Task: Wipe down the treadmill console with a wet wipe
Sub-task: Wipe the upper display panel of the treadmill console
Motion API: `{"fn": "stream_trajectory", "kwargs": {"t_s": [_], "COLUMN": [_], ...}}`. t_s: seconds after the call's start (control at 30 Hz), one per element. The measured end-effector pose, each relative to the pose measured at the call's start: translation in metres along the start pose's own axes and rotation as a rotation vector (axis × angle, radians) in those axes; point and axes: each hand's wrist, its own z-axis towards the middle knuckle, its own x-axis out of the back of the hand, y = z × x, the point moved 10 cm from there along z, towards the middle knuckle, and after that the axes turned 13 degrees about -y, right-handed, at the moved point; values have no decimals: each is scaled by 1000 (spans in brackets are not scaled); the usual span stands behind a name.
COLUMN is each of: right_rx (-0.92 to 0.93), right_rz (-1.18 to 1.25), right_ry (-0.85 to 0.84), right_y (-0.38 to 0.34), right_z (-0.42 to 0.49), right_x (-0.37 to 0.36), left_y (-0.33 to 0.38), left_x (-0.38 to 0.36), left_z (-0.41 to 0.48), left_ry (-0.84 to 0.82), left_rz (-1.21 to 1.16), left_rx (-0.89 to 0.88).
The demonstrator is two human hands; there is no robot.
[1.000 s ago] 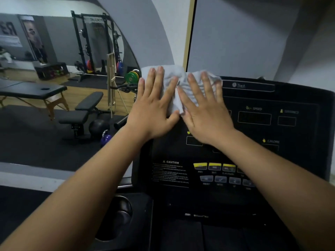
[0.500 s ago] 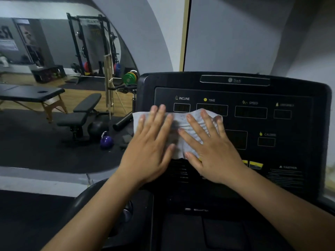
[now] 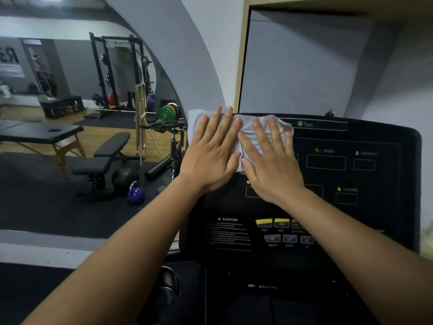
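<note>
The black treadmill console [image 3: 351, 174] fills the right half of the view, with display windows and a row of yellow and grey buttons [image 3: 281, 231] low down. A white wet wipe [image 3: 246, 130] lies spread across the console's top left corner. My left hand [image 3: 210, 153] presses flat on the wipe's left part, fingers straight and spread. My right hand [image 3: 271, 160] presses flat on its right part, beside the left hand. Much of the wipe is hidden under both palms.
A cup holder [image 3: 168, 289] sits low at the console's left. A large mirror at left shows a weight bench [image 3: 105, 160], a purple kettlebell [image 3: 136, 194], a massage table [image 3: 39, 134] and a squat rack [image 3: 119, 73]. A grey wall rises behind the console.
Both hands slid the wipe from the console's middle left, below the display windows, up to its top left corner. One second ago they were also at the top.
</note>
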Motion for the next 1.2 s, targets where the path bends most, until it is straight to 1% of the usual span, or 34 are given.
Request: {"fn": "stream_trajectory", "kwargs": {"t_s": [0.07, 0.2, 0.3, 0.37, 0.5, 0.6, 0.67, 0.77, 0.87, 1.03, 1.1, 1.2], "right_rx": [2, 56, 38, 7, -13, -31, -35, -48, -60, 13, 29, 22], "right_rz": [-27, -16, 109, 189, 18, -23, -48, -39, -20, -40, -55, -74], "right_ry": [-14, -34, -48, -35, -23, -34, -27, -14, -26, -72, -90, -118], "right_y": [-1, -12, -12, -11, -9, 9, 16, 12, 0, -22, -19, -5], "right_z": [-7, -48, -67, -63, -27, 6, 17, 7, -26, -86, -79, -41], "right_x": [-6, -29, -33, -27, -20, -1, 9, 3, -19, -60, -56, -34], "left_y": [3, 18, 27, 30, 18, 3, -1, 3, 16, 48, 46, 31], "left_x": [-4, -21, -27, -30, -21, -2, 1, -5, -17, -47, -48, -33], "left_z": [-6, -39, -56, -61, -33, 1, 8, -4, -32, -96, -96, -64], "left_ry": [9, 4, -1, -4, -1, 16, 19, 32, 35, 18, 19, 12], "left_rz": [-16, -12, -20, -28, 2, 22, 12, -14, -56, -97, -83, -70], "left_rx": [6, -32, -52, -53, -62, -61, -34, 4, 13, 2, 14, 32]}}
